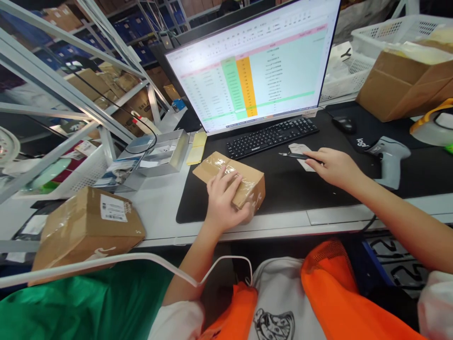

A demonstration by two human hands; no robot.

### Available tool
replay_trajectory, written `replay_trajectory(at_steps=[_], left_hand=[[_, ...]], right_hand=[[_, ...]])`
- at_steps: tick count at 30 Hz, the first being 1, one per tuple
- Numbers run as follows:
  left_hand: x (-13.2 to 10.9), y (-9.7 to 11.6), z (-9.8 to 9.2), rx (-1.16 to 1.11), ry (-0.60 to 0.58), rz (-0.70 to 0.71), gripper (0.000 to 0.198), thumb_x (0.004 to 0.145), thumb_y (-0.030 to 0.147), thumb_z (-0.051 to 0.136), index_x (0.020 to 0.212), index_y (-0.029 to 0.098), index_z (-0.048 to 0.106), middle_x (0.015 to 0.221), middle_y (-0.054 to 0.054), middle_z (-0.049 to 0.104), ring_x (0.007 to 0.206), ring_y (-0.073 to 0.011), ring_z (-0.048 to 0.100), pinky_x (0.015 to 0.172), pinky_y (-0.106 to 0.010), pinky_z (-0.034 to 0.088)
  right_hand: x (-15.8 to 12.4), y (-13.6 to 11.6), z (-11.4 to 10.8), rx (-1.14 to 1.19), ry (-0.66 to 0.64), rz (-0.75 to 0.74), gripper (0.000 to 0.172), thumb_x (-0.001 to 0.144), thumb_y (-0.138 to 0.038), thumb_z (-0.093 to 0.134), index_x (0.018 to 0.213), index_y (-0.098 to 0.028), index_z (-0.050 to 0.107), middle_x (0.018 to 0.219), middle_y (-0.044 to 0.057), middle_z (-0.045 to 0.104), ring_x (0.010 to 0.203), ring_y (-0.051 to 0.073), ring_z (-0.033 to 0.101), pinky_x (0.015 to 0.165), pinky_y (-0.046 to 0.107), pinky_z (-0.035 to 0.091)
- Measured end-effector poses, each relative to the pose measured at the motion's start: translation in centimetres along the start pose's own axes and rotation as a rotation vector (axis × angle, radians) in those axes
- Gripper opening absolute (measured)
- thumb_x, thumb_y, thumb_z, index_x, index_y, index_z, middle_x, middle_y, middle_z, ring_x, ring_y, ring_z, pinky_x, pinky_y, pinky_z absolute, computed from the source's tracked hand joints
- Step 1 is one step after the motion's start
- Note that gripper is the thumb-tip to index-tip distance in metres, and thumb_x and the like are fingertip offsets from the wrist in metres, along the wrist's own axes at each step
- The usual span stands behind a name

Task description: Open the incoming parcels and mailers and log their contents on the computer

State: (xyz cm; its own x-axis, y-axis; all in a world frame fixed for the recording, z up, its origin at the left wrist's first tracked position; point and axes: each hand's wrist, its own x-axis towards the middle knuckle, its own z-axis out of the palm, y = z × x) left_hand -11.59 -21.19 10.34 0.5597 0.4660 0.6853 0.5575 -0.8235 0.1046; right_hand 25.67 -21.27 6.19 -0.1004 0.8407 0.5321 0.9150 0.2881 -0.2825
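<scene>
A small taped cardboard box [247,177] sits on the black desk mat in front of the monitor. My left hand [224,198] grips it from the near side, fingers spread over the taped top and thumb along its near end. To the right, my right hand [329,165] is closed around a utility knife [295,155], its blade pointing left toward the box but apart from it. Under the knife lies a crumpled piece of white paper [304,158]. A black keyboard [272,137] is just behind the box.
A monitor [247,71] with a spreadsheet stands behind. At right are a barcode scanner [389,160], a mouse [344,124], a tape dispenser [432,125] and a larger carton [406,85]. Another labelled carton [88,226] stands at left, near a white cable [141,257].
</scene>
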Motion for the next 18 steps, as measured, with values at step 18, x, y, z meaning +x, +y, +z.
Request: replay_trajectory(at_steps=[18], left_hand=[[-10.4, -10.8, -3.9, -0.220, 0.729, -0.950, 0.077, 0.087, 0.064, 0.068, 0.148, 0.021, 0.050, 0.155, -0.014, 0.050, 0.146, -0.0270, 0.046, 0.125, -0.037, 0.032]], right_hand=[[12.9, -21.1, 11.8, 1.340, -0.456, 0.292, 0.030, 0.101, -0.044, 0.042, 0.083, -0.023, 0.053, 0.100, 0.003, 0.064, 0.101, 0.021, 0.060, 0.096, 0.038, 0.050]])
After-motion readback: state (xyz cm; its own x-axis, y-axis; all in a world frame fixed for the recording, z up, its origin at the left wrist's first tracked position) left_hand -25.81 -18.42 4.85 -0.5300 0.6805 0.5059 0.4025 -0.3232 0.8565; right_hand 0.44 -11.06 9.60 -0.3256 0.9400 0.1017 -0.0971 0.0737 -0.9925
